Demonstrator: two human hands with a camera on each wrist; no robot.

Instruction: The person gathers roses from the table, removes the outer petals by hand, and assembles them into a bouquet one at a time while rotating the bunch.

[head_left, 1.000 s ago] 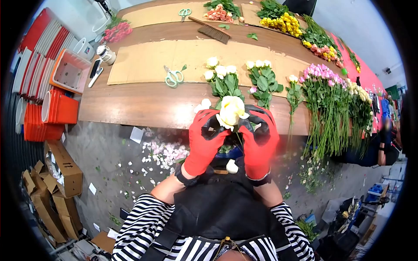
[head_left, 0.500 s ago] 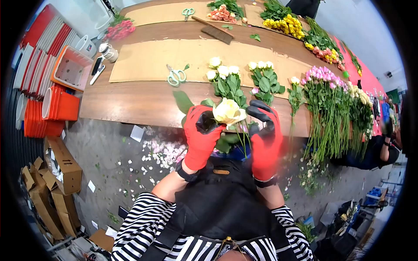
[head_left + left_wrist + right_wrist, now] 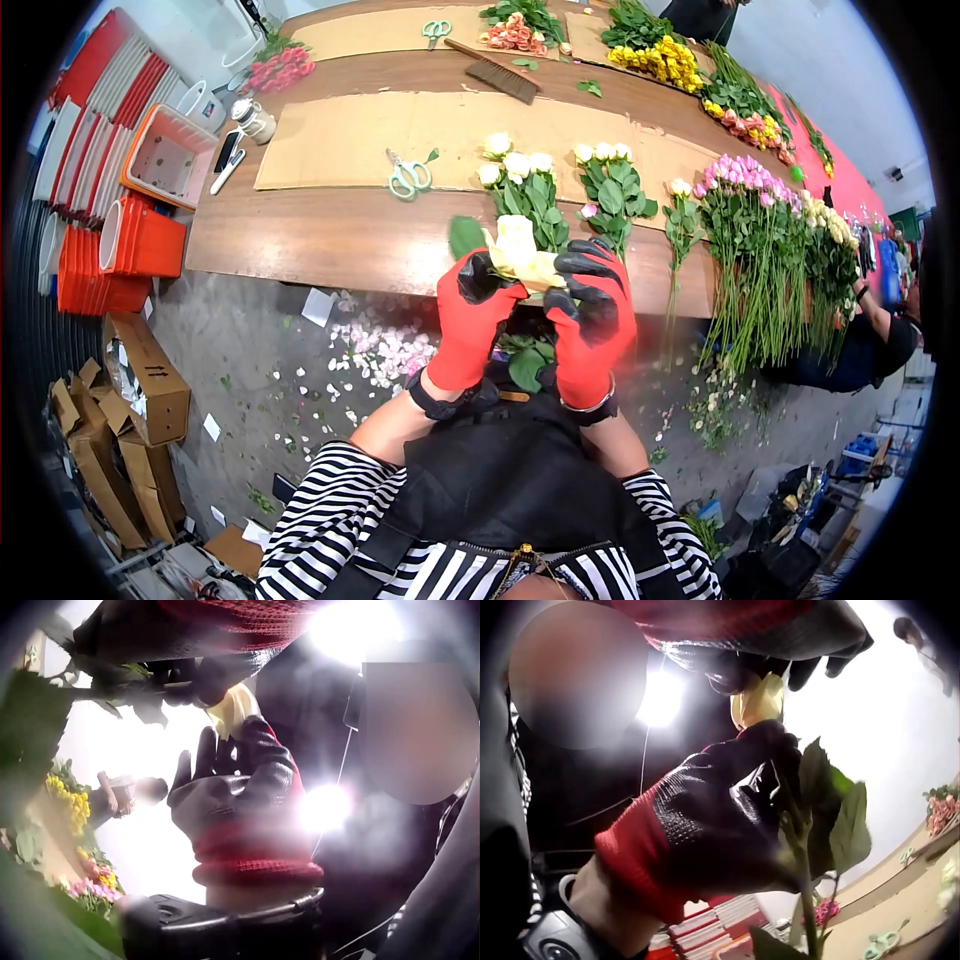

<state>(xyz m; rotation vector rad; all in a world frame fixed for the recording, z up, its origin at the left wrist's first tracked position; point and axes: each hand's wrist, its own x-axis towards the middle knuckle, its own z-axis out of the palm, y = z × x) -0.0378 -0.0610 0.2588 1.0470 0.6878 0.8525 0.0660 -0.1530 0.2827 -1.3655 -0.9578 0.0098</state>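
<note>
A pale yellow rose is up in front of the apron, over the table's near edge. My left hand, in a red glove with black palm, grips its stem just under the bloom; the right wrist view shows the leafy stem running down past the fingers. My right hand, gloved alike, pinches an outer petal at the bloom's right side. In the left wrist view the right fingertips meet the yellow bloom. A green leaf sticks out beyond the left hand.
Cream roses and pink roses lie along the table. Green-handled scissors rest on cardboard, a brush behind. Orange crates stand left; petals litter the floor. Another person is at right.
A loose petal dropped below the hands earlier. My right hand came away from the bloom, then returned to its side. My left hand has kept the rose, which now tilts differently.
</note>
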